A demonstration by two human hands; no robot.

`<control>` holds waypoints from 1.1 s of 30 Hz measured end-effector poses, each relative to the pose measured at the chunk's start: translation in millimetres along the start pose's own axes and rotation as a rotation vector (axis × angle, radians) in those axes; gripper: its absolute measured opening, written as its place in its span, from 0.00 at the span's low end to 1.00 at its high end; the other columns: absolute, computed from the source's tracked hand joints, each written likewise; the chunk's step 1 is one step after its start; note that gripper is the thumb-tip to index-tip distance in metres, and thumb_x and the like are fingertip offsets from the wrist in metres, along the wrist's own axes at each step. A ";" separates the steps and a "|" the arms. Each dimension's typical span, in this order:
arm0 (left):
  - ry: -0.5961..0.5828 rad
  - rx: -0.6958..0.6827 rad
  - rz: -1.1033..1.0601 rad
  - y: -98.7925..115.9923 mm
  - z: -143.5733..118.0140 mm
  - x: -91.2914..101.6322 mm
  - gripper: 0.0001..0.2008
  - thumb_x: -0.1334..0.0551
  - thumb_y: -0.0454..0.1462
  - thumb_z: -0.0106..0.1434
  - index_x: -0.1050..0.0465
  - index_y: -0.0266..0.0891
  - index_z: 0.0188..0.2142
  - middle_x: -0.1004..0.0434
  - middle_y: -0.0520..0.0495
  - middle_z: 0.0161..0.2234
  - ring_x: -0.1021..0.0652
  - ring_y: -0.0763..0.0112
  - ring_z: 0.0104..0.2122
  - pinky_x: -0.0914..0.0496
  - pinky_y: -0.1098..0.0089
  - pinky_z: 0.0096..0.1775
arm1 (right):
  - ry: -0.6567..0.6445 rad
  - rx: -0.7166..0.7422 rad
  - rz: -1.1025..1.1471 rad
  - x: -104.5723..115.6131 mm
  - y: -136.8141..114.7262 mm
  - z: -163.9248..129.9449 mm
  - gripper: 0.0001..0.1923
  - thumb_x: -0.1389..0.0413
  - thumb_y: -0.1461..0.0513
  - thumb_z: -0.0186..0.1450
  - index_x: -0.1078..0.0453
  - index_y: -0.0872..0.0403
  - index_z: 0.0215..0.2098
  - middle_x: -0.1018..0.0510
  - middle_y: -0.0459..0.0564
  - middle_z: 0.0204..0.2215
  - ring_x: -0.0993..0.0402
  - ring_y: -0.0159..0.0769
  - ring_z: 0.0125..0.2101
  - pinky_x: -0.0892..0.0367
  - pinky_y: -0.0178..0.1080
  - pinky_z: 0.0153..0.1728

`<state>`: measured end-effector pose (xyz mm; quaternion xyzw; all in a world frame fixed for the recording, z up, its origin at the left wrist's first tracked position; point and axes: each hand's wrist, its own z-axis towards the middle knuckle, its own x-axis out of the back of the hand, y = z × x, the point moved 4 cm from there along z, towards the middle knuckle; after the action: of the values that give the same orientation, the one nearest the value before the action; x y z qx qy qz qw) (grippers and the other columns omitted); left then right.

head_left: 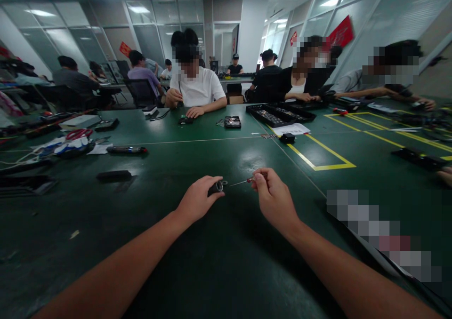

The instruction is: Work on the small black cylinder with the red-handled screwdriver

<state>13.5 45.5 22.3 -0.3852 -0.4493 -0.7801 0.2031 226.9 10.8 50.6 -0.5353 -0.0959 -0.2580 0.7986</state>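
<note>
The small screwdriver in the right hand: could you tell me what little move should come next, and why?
Probably ease the screwdriver slightly leftward: its tip sits just short of the small cylindrical part pinched in the left hand, while the right hand holds its handle level.

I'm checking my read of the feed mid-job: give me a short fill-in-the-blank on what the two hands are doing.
1. The left hand holds a small dark ____ with a metal end.
2. The right hand holds a thin ____ with a red grip.
3. Its tip points toward the ____ hand.
4. The table is dark ____.

Missing words: cylinder; screwdriver; left; green
</note>
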 end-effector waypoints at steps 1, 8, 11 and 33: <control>0.014 0.008 0.000 -0.3 0.1 1.9 0.20 0.34 0.38 0.67 0.28 0.42 0.57 0.23 0.45 0.52 0.23 0.61 0.51 0.28 0.57 0.55 | 0.009 0.000 0.003 0.8 0.0 0.1 0.13 0.53 0.53 0.74 0.32 0.51 0.40 0.22 0.49 0.29 0.25 0.41 0.30 0.34 0.42 0.32; 0.045 0.021 0.016 7.7 6.2 9.3 0.16 0.34 0.35 0.66 0.27 0.39 0.53 0.23 0.44 0.50 0.23 0.60 0.50 0.28 0.57 0.54 | 0.047 0.003 0.032 5.2 -2.2 0.5 0.13 0.53 0.53 0.74 0.32 0.51 0.42 0.22 0.49 0.30 0.24 0.41 0.31 0.34 0.41 0.33; 0.007 0.003 0.046 9.6 13.8 6.6 0.19 0.37 0.34 0.68 0.30 0.38 0.57 0.24 0.42 0.52 0.24 0.59 0.52 0.28 0.56 0.55 | 0.049 -0.001 0.042 5.7 -2.3 0.6 0.13 0.53 0.53 0.74 0.32 0.51 0.42 0.22 0.50 0.31 0.24 0.41 0.31 0.34 0.41 0.33; -0.383 0.098 0.325 3.0 58.4 -13.8 0.11 0.39 0.40 0.63 0.27 0.38 0.44 0.21 0.42 0.40 0.22 0.61 0.36 0.34 0.67 0.32 | 0.034 -0.012 0.037 4.8 0.5 -0.2 0.14 0.52 0.52 0.74 0.31 0.52 0.41 0.23 0.48 0.29 0.25 0.39 0.30 0.34 0.40 0.33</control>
<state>48.4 93.5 30.7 -0.5828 -0.4491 -0.6272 0.2554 231.3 9.3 52.2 -0.5371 -0.0709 -0.2527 0.8016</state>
